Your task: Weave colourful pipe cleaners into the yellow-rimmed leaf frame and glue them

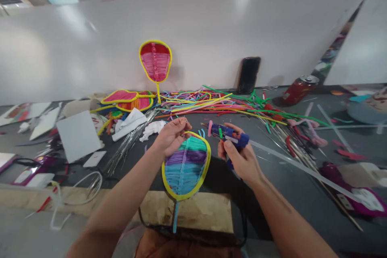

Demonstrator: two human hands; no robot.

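My left hand point(173, 137) is closed in a pinch at the top left of a pipe-cleaner fan point(189, 165), by the end of its yellow pipe-cleaner border point(208, 155). The hand covers part of that edge. The fan has green, purple and blue bands, and a blue stem point(175, 217) points toward me. To the right, my right hand point(242, 155) is wrapped round a blue glue gun point(231, 135). Its tip points left toward the fan, apart from it. A long translucent glue stick point(290, 161) sticks out of its back.
A pink fan point(155, 62) stands against the white partition point(205, 40), behind loose pipe cleaners point(199, 102). A phone point(248, 74) and a red can point(299, 88) are at the back right. White cards point(79, 135) and metal wires point(130, 141) lie left; a purple device point(359, 199) lies right.
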